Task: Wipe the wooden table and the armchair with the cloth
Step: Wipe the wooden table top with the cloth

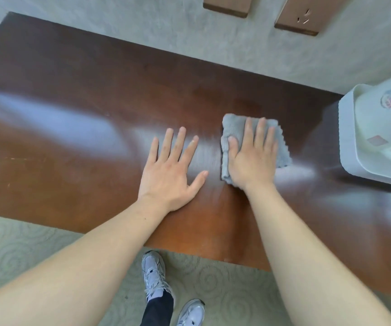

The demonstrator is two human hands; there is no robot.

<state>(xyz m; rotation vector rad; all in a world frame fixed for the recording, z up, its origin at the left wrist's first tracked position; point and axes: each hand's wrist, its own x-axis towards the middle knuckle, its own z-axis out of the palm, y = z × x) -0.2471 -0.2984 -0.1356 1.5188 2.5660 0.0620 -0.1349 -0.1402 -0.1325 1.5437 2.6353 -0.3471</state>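
A glossy dark wooden table (72,95) fills most of the view. On it, right of centre, lies a folded grey cloth (232,128). My right hand (252,156) presses flat on the cloth with straight fingers and covers most of it. My left hand (173,170) rests flat on the bare wood just left of the cloth, fingers spread. No armchair is in view.
A white plastic appliance (378,135) stands on the table's right end, close to the cloth. The wall behind carries two copper-coloured socket plates (299,15). Pale patterned carpet (25,243) and my two grey sneakers (153,271) show below the table's front edge.
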